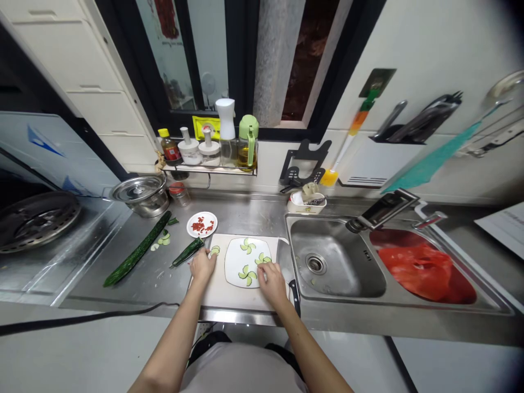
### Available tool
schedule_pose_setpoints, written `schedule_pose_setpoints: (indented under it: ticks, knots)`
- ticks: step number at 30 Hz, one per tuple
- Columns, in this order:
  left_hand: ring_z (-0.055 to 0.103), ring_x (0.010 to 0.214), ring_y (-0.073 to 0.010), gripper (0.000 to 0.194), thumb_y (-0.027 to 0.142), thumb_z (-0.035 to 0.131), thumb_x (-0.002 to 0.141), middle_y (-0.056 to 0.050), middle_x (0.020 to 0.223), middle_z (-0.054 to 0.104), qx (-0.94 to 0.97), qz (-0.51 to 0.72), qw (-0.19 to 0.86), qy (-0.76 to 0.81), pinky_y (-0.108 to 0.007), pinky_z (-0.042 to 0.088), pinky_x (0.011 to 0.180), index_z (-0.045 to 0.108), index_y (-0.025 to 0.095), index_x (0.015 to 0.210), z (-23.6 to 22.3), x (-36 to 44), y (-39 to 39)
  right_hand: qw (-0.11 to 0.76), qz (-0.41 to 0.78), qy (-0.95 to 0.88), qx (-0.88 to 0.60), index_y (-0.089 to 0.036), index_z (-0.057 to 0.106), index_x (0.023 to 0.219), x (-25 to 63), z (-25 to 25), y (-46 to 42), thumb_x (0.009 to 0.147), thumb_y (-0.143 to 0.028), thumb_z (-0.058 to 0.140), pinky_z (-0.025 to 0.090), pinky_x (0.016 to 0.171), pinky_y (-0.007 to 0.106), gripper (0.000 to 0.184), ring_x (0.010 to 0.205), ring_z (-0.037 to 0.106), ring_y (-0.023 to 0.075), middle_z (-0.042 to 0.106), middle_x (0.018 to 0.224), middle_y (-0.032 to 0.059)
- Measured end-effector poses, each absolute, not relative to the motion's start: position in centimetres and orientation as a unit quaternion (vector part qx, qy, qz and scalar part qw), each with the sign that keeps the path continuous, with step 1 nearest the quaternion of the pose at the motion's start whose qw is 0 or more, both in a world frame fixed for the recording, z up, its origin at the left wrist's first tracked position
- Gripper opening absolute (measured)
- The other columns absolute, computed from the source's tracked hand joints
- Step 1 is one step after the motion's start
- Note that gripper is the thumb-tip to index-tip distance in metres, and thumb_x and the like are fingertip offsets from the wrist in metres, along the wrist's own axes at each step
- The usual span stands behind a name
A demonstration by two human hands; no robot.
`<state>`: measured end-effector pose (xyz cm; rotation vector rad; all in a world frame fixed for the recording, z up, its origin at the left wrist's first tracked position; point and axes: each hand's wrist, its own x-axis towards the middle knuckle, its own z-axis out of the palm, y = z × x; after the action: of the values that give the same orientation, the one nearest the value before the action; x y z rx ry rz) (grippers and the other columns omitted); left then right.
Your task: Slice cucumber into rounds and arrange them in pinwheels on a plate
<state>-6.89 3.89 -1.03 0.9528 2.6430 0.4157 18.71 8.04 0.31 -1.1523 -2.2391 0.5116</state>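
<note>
A white squarish plate (236,261) lies on a pale cutting board (221,297), with cucumber slices laid on it in pinwheel shapes. My right hand (273,283) is at the plate's right side, its fingertips pinched at a cucumber slice of the right-hand pinwheel (263,258). At the board's left edge rests my left hand (202,266), thumb apart from the fingers, beside a few loose cucumber slices (215,250). A cut piece of cucumber (187,252) lies just left of that hand. The knife (294,297) is at the board's right edge, partly behind my right arm.
A long cucumber (139,248) and scraps (164,238) lie left on the steel counter. Behind the board is a small plate (213,218) with red bits. A lidded pot (143,196) stands back left. To the right are a sink (339,251) and a red bag (421,270).
</note>
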Motion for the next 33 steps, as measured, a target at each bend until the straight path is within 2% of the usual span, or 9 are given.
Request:
schedule_pose_setpoints:
  ticks: [4, 11, 15, 23, 27, 30, 33]
  knots:
    - [0.063, 0.095, -0.0275, 0.026, 0.035, 0.057, 0.08, -0.011, 0.104, 0.067, 0.334, 0.17, 0.14, 0.916, -0.033, 0.043, 0.077, 0.063, 0.02, 0.101, -1.2, -6.8, 3.9, 0.285, 0.205, -0.829, -0.435, -0.021, 0.064, 0.089, 18.9, 0.7, 8.0, 0.092, -0.024, 0.042, 0.042, 0.075, 0.031, 0.023, 0.086, 0.053, 0.0211, 0.065, 0.089, 0.0064]
    - [0.064, 0.084, -0.0189, 0.017, 0.023, 0.055, 0.081, -0.004, 0.092, 0.071, 0.307, 0.27, 0.156, 0.899, -0.025, 0.041, 0.071, 0.063, 0.02, 0.096, -1.4, -6.6, 3.6, 0.285, 0.201, -0.827, -0.441, -0.021, 0.065, 0.088, 19.3, 1.0, 8.2, 0.091, -0.024, 0.042, 0.042, 0.076, 0.03, 0.023, 0.086, 0.054, 0.0204, 0.065, 0.088, 0.0062]
    - [0.065, 0.085, -0.0206, 0.024, 0.022, 0.054, 0.081, -0.004, 0.091, 0.071, 0.317, 0.272, 0.151, 0.896, -0.026, 0.042, 0.073, 0.065, 0.021, 0.103, -1.5, -7.1, 3.2, 0.285, 0.207, -0.827, -0.438, -0.02, 0.065, 0.089, 19.1, 1.1, 8.5, 0.092, -0.024, 0.042, 0.042, 0.079, 0.032, 0.024, 0.087, 0.054, 0.0209, 0.066, 0.089, 0.0067]
    - [0.062, 0.099, -0.0237, 0.035, 0.017, 0.051, 0.082, -0.009, 0.104, 0.07, 0.392, 0.214, 0.163, 0.88, -0.03, 0.043, 0.085, 0.065, 0.021, 0.113, -1.4, -8.1, 2.7, 0.29, 0.219, -0.828, -0.428, -0.02, 0.066, 0.09, 18.3, 1.2, 8.5, 0.092, -0.026, 0.041, 0.041, 0.078, 0.032, 0.026, 0.088, 0.054, 0.0211, 0.065, 0.088, 0.0075]
    - [0.061, 0.101, -0.0246, 0.035, 0.017, 0.051, 0.082, -0.01, 0.107, 0.069, 0.394, 0.238, 0.162, 0.873, -0.032, 0.043, 0.089, 0.066, 0.018, 0.114, -1.1, -8.2, 2.4, 0.288, 0.233, -0.823, -0.431, -0.02, 0.066, 0.09, 18.3, 1.1, 8.4, 0.091, -0.026, 0.041, 0.041, 0.077, 0.032, 0.026, 0.087, 0.053, 0.0211, 0.065, 0.088, 0.0075]
    - [0.061, 0.093, -0.023, 0.032, 0.02, 0.052, 0.082, -0.01, 0.101, 0.07, 0.38, 0.305, 0.175, 0.855, -0.032, 0.044, 0.086, 0.068, 0.016, 0.108, -0.6, -8.1, 2.2, 0.288, 0.236, -0.821, -0.432, -0.02, 0.066, 0.089, 18.0, 1.4, 8.7, 0.091, -0.025, 0.04, 0.041, 0.077, 0.032, 0.026, 0.087, 0.054, 0.0208, 0.064, 0.087, 0.0071]
    - [0.06, 0.077, -0.0183, 0.03, 0.025, 0.052, 0.08, -0.008, 0.088, 0.07, 0.372, 0.399, 0.232, 0.806, -0.029, 0.046, 0.075, 0.07, 0.012, 0.102, 0.5, -7.6, 2.4, 0.286, 0.241, -0.826, -0.422, -0.02, 0.065, 0.089, 17.3, 2.5, 9.3, 0.091, -0.025, 0.042, 0.041, 0.078, 0.031, 0.024, 0.086, 0.054, 0.0201, 0.064, 0.086, 0.0064]
